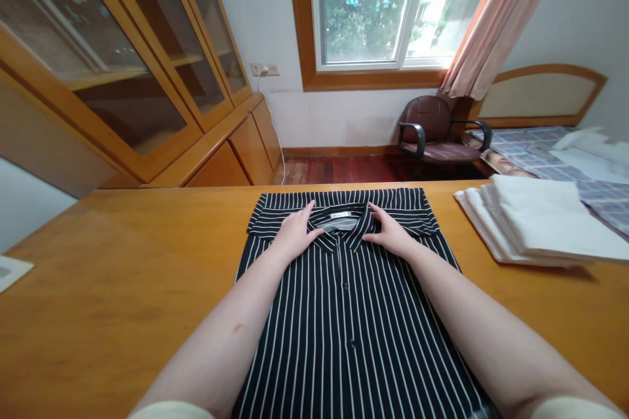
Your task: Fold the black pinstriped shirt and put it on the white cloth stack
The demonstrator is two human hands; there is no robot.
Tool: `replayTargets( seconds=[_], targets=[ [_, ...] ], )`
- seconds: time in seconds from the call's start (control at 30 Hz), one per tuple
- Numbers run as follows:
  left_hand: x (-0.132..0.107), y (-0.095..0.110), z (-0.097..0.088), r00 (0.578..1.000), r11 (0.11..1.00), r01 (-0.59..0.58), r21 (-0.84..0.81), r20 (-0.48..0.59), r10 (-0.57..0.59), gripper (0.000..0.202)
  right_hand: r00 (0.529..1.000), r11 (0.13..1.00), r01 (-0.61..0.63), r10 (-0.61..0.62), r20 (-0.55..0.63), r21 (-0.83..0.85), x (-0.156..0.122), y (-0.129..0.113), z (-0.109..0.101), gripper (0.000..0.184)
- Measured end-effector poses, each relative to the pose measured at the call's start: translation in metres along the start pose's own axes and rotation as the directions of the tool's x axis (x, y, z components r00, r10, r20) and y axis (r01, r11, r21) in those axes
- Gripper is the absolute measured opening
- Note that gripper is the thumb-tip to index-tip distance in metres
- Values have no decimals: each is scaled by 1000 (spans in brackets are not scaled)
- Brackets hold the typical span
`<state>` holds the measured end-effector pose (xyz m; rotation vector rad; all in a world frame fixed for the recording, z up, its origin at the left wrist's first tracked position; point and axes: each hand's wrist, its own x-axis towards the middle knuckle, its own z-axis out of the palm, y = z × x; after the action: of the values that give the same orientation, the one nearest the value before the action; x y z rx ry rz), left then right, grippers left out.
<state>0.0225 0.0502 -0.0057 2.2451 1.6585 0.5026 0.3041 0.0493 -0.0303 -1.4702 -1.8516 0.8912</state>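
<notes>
A black shirt with white stripes [319, 314] lies front side up, its collar at the far end and its buttons running down the middle. The sleeves are folded across the top, behind the collar. My left hand [295, 234] rests on the left side of the collar, thumb apart from the fingers. On the collar's right side lies my right hand [390, 234], its thumb and fingers likewise apart. Between the hands, the neck opening shows a small white label [341, 215]. The shirt's lower end runs out of view.
The shirt lies on a wooden table [122, 288]. Folded white cloths [535, 222] are stacked at the right, and a pale flat item [14, 272] is at the left edge. Beyond stand a glass-door cabinet [196, 124], an office chair [437, 127] and a bed [535, 147].
</notes>
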Motion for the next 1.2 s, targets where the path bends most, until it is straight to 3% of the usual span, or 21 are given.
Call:
replayTargets(
  seconds=[0.1, 0.23, 0.3, 0.4, 0.5, 0.6, 0.67, 0.73, 0.77, 0.83, 0.87, 0.9, 0.97, 1.03, 1.1, 1.2],
  targets=[
    [-1, 7, -7, 1000, 999, -31, 33, 2, 31, 78, 997, 998, 46, -49, -59, -45, 2, -2, 0, 66],
    [-5, 19, -22, 990, 988, -135, 76, -39, 138, 44, 966, 967, 209, -227, -123, -148, 1, -3, -7, 17],
    [-7, 26, -31, 981, 978, -181, 100, -47, 186, 27, 925, 936, 297, -332, -187, -190, -3, -6, -12, 13],
    [-11, 38, -42, 976, 968, -211, 137, -29, 217, 20, 871, 897, 381, -430, -238, -225, -7, -13, -21, 16],
    [-14, 45, -46, 965, 951, -263, 165, 40, 260, 17, 872, 862, 458, -483, -78, -218, -8, -17, -33, 11],
    [-16, 44, -42, 933, 949, -300, 93, 237, 271, 4, 866, 877, 460, -410, 285, -138, -7, -15, -41, 14],
    [-16, 38, -40, 870, 968, -248, -41, 429, 241, 15, 847, 914, 398, -333, 414, -77, -6, -10, -44, 26],
    [-13, 26, -41, 832, 979, -143, -148, 518, 200, 27, 898, 948, 309, -267, 351, -70, -5, -6, -44, 38],
    [-11, 19, -43, 850, 983, -92, -160, 501, 162, 31, 939, 960, 259, -224, 261, -106, -5, -3, -44, 41],
    [-5, -2, -51, 934, 996, 13, -88, 357, 20, 38, 992, 961, 130, -126, 30, -245, -4, 0, -45, 42],
    [-2, -14, -56, 962, 995, 96, -15, 258, -89, 39, 993, 946, 52, -83, -85, -320, -3, 1, -47, 41],
    [1, -28, -62, 965, 977, 204, 67, 155, -212, 40, 981, 924, -31, -45, -188, -380, -2, 2, -50, 39],
    [4, -54, -74, 899, 883, 428, 193, 10, -438, 40, 939, 877, -191, 33, -342, -441, -1, 5, -61, 39],
    [2, -76, -84, 827, 800, 553, 234, -39, -561, 42, 896, 814, -343, 134, -424, -469, 1, 12, -77, 41],
    [-4, -90, -90, 795, 775, 598, 207, -30, -606, 45, 867, 719, -463, 247, -432, -518, 2, 21, -95, 45],
    [-16, -96, -87, 761, 763, 644, 50, 63, -646, 46, 841, 612, -539, 438, -319, -579, 1, 37, -113, 48]
  ],
)
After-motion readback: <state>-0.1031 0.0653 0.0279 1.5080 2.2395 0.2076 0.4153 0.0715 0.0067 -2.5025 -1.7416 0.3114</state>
